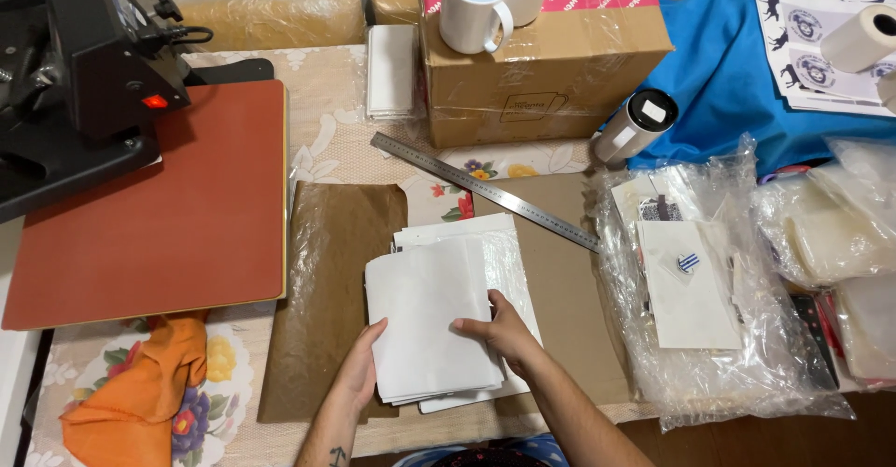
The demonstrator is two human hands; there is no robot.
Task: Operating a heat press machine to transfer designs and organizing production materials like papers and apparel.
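Note:
A stack of white paper sheets (427,313) lies on the table in front of me, partly over brown baking paper (331,262) and brown cardboard (560,280). My left hand (357,366) grips the stack's lower left edge. My right hand (502,329) rests on its right side, fingers curled over the top sheets. More white sheets (509,252) stick out beneath the stack at the upper right.
A heat press with a red-brown pad (168,206) stands at the left, an orange cloth (140,388) below it. A steel ruler (481,189) lies diagonally behind the paper. A cardboard box (551,66) carries two white mugs (474,5). Plastic bags (709,290) fill the right.

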